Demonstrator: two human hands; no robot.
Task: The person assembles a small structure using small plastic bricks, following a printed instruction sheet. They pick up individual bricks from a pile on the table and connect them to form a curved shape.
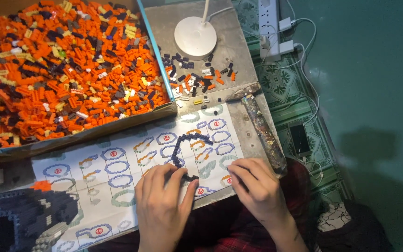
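i saw the left hand (162, 200) fingers pinched on the dark brick chain (181, 151) at the desk's near edge; right hand (257, 186) fingers together, pressed flat on the instruction sheet (117, 186).

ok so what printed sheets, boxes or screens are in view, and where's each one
Instruction sheet: flat under both hands, white with blue and orange ring diagrams.
Cardboard box: upper left, brown, shallow, full of orange and dark small bricks.
Phone: right of the table, dark rectangular screen, cable attached.

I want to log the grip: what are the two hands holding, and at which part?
The left hand pinches the lower end of the dark brick chain lying on the instruction sheet. The right hand rests beside it; any hold cannot be told.
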